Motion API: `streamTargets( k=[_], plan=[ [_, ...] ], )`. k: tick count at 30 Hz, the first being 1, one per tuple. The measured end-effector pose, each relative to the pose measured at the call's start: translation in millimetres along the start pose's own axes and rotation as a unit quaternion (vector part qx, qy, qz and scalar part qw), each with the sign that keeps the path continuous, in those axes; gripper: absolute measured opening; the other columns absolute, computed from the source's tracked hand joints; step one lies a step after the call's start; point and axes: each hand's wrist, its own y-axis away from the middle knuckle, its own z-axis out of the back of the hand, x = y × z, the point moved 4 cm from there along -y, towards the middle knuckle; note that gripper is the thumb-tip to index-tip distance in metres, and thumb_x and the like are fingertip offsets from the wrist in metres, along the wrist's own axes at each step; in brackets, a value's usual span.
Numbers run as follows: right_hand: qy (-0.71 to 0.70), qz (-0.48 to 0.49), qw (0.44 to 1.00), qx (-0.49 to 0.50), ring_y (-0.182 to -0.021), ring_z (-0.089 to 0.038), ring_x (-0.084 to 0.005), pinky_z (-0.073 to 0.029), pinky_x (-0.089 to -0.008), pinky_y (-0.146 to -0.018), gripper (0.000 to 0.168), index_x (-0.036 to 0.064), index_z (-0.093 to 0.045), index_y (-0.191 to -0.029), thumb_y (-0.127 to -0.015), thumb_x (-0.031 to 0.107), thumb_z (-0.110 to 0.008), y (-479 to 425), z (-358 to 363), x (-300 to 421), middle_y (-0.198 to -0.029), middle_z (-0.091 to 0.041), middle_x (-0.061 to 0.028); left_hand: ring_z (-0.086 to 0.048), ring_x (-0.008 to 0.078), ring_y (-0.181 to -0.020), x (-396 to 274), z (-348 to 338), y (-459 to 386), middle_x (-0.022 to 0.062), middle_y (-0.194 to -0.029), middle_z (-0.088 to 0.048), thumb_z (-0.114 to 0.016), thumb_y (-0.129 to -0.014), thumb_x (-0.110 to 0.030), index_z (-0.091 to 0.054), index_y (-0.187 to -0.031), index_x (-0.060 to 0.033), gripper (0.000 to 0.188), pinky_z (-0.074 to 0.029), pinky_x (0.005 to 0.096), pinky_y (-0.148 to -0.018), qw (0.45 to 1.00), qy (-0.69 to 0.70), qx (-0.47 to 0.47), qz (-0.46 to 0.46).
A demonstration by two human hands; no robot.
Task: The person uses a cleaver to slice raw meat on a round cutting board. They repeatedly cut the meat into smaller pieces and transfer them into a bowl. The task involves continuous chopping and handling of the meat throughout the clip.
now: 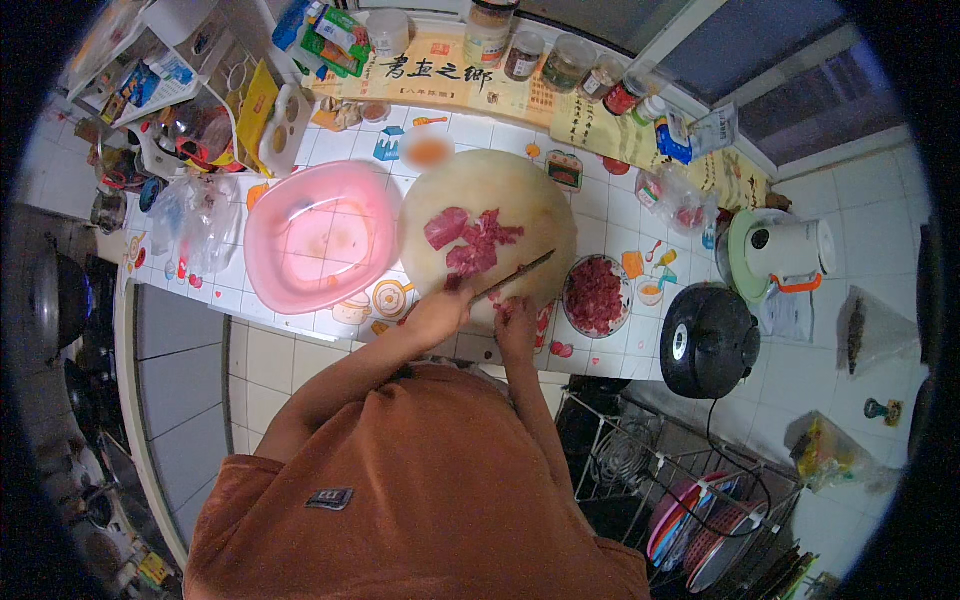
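Observation:
On a round chopping board (491, 176), my left hand (444, 309) grips a knife (517, 274) whose blade slants up to the right. My fingers hide its handle. My right hand (516, 324) is at the board's near edge with bent fingers around a small piece of raw red meat, mostly covered by them. Larger chunks of raw meat (472, 244) lie beyond the blade, near the board's middle. Just right of the board, a patterned plate (627, 322) holds a heap of finely chopped meat (596, 295).
A pink plastic basin (259, 240) stands left of the board, beside a clear plastic bag (199, 217). Several jars (568, 60) line the back by the window. A black appliance (709, 341) with a cord sits right, near a white-and-green appliance (784, 251). A wire rack (600, 487) stands below.

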Motion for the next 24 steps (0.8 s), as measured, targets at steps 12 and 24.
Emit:
streamTargets(
  k=[12, 24],
  plan=[
    [-0.037, 0.001, 0.998, 0.044, -0.086, -0.055, -0.0402, -0.047, -0.0471, -0.073, 0.016, -0.001, -0.057, -0.088, -0.079, 0.010, -0.065, 3.8, 0.9, 1.2, -0.089, -0.056, -0.0212, -0.068, 0.0385, -0.071, -29.4, -20.8, -25.2, 0.0228, -0.086, -0.067, -0.047, -0.091, -0.016, -0.050, -0.112, 0.0003, 0.028, -0.053, 0.0522, -0.059, 0.993, -0.109, -0.001, -0.046],
    [-0.018, -0.063, 0.998, -0.023, -0.092, -0.061, -0.0387, -0.048, -0.0460, -0.079, 0.031, -0.002, -0.056, -0.108, -0.086, 0.017, -0.066, -58.0, 4.4, -24.9, -0.098, -0.062, -0.0225, -0.060, 0.0463, -0.077, 23.2, 27.8, 16.9, 0.0276, -0.081, -0.061, -0.050, -0.092, -0.016, -0.049, -0.118, -0.0001, 0.031, -0.046, 0.0545, -0.069, 0.981, 0.111, -0.157, 0.017]
  ],
)
